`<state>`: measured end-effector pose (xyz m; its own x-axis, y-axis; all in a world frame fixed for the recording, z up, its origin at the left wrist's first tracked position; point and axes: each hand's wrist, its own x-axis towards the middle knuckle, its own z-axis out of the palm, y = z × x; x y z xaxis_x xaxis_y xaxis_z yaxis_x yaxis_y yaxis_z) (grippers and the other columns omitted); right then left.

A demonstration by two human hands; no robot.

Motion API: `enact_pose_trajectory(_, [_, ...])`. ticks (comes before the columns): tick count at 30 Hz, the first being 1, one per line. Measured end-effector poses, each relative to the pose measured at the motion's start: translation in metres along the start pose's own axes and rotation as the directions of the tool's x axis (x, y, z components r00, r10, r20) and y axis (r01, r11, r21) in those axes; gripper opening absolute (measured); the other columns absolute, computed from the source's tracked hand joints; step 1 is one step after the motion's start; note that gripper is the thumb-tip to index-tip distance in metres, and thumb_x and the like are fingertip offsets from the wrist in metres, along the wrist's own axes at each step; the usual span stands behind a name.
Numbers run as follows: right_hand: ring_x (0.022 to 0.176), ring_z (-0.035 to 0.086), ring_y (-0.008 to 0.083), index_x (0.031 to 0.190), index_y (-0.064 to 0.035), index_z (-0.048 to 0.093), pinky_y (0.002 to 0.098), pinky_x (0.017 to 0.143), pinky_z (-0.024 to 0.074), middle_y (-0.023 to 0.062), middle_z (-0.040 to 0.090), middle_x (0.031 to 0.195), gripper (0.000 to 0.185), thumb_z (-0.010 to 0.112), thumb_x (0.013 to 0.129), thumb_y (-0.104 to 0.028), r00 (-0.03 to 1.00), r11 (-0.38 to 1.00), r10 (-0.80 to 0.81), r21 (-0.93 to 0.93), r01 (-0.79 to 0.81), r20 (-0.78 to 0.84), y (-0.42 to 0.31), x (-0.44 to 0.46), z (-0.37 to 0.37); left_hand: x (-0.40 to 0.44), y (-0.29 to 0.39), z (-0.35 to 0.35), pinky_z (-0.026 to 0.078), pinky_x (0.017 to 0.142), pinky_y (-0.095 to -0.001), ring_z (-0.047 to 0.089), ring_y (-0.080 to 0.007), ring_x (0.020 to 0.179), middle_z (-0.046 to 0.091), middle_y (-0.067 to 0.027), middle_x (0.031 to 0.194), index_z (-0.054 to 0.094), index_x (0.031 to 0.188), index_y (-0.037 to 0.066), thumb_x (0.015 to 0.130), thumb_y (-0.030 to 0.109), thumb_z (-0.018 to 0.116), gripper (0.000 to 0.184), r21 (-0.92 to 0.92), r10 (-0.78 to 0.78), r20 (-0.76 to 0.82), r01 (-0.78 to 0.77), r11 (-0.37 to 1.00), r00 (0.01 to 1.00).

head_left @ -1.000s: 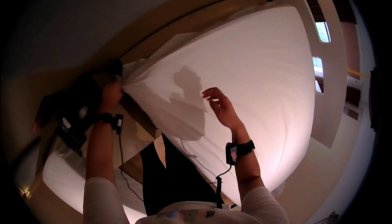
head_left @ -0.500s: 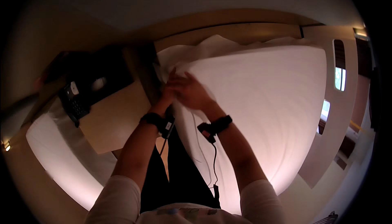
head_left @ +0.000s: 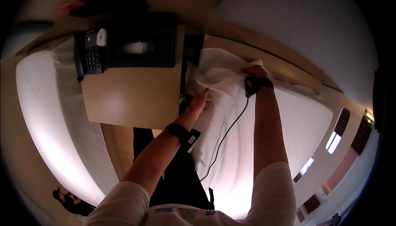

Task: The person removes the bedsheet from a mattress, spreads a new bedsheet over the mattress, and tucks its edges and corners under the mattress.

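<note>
A white sheet covers the bed, its upper left corner rumpled into folds. My right hand is at the head end, its fingers closed on a bunched part of this sheet. Lower down, by the bed's left edge, my left hand touches the sheet's side, thumb apart from the fingers; the fingertips are partly blurred against the cloth. Each wrist wears a black strap with a small box, and a cable hangs from the right one.
Left of the bed stands a wooden nightstand bearing a black desk phone and a black tissue box. A second white bed lies farther left. The wooden headboard runs along the wall.
My hands, close together before, have moved apart. The right went to the head end and took hold of the sheet; the left went to the bed's side. The view has turned left.
</note>
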<state>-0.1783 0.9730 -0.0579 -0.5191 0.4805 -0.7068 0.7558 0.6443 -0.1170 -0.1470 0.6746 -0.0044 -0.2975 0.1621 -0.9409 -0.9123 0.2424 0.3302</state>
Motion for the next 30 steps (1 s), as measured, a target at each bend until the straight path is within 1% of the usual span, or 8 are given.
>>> enact_pose_trajectory(3, [0.096,0.06,0.0269,0.102,0.0004,0.061,0.0358,0.083,0.0465,0.0183,0.061,0.107,0.053,0.067,0.064,-0.037,0.958,0.993,-0.059,-0.077,0.084,0.279,0.019,0.03,0.014,0.022,0.001,-0.009,0.044,0.071,-0.0372,0.051,-0.0151,0.081,0.052,-0.004,0.099,0.049,0.111,0.01,0.08,0.052,0.052,0.052,-0.016,-0.053,0.025,0.053,0.998,0.998])
enact_pose_trajectory(8, [0.089,0.061,0.0325,0.084,-0.0034,0.066,0.0388,0.077,0.0485,0.0207,0.063,0.089,0.025,0.058,0.067,-0.019,0.856,0.53,-0.493,-0.834,0.154,-0.155,0.007,0.054,0.005,0.031,0.004,0.005,0.036,0.05,-0.0262,0.042,-0.0094,0.053,0.047,0.001,0.061,0.046,0.069,0.008,0.089,0.036,0.052,0.034,-0.121,0.093,0.161,-0.074,0.99,0.983])
enact_pose_trajectory(10, [0.088,0.06,0.0357,0.088,-0.003,0.063,0.0413,0.075,0.0483,0.0208,0.062,0.092,0.023,0.056,0.07,-0.015,0.825,0.916,-0.364,-0.326,0.233,-0.433,0.005,0.058,-0.025,0.027,0.011,0.008,0.036,0.049,-0.024,0.043,-0.0093,0.052,0.048,0.0,0.061,0.045,0.069,0.008,0.09,0.028,0.051,0.029,-0.208,0.264,0.101,-0.239,0.949,0.959])
enact_pose_trajectory(13, [0.09,0.058,0.0387,0.096,-0.0055,0.058,0.0436,0.074,0.0483,0.0206,0.058,0.107,0.023,0.052,0.075,-0.011,0.922,0.941,-0.068,0.281,0.186,-0.381,-0.015,0.033,-0.043,0.022,0.023,0.01,0.036,0.048,-0.0216,0.045,-0.0085,0.051,0.048,-0.0012,0.061,0.045,0.07,0.008,0.09,0.019,0.052,0.025,-0.29,0.452,-0.017,-0.437,0.852,0.892])
enact_pose_trajectory(16, [0.1,0.055,0.0373,0.111,-0.0044,0.052,0.0409,0.081,0.0466,0.0224,0.053,0.117,0.036,0.051,0.078,-0.017,0.936,0.971,-0.171,-0.214,0.107,-0.307,-0.029,0.017,-0.014,0.057,0.004,0.014,0.044,0.056,-0.0249,0.054,-0.0115,0.062,0.054,-0.0043,0.07,0.05,0.083,0.006,0.09,0.017,0.052,0.013,-0.249,0.439,-0.044,-0.436,0.865,0.897])
enact_pose_trajectory(24, [0.121,0.042,0.0295,0.127,-0.0054,0.044,0.0326,0.1,0.0333,0.0171,0.044,0.131,0.048,0.046,0.087,-0.03,0.954,0.98,-0.184,-0.028,0.196,0.237,-0.002,0.05,0.031,0.043,-0.01,-0.012,0.02,0.105,-0.0292,0.023,-0.0206,0.131,0.023,-0.0113,0.144,0.017,0.141,0.01,0.093,0.036,0.034,0.057,0.086,0.253,0.195,-0.273,0.958,0.948])
enact_pose_trajectory(27, [0.114,0.049,0.0284,0.121,0.0011,0.047,0.0319,0.095,0.0373,0.0151,0.047,0.13,0.049,0.048,0.085,-0.032,0.67,0.637,-0.698,-0.208,0.742,0.254,-0.009,0.048,0.035,0.062,-0.029,-0.007,0.015,0.107,-0.0289,0.014,-0.0192,0.136,0.014,-0.0085,0.148,0.011,0.143,0.011,0.094,0.037,0.03,0.059,0.05,0.404,0.362,-0.451,0.891,0.84])
enact_pose_trajectory(30, [0.113,0.049,0.0239,0.119,0.0003,0.051,0.0312,0.094,0.038,0.0105,0.046,0.131,0.047,0.046,0.088,-0.035,0.795,0.794,-0.547,0.463,0.394,0.261,-0.069,-0.035,0.012,0.081,-0.051,-0.007,0.013,0.108,-0.0277,0.014,-0.0183,0.135,0.016,-0.0067,0.148,0.011,0.144,0.013,0.095,0.037,0.03,0.057,0.049,0.453,0.405,-0.514,0.856,0.794])
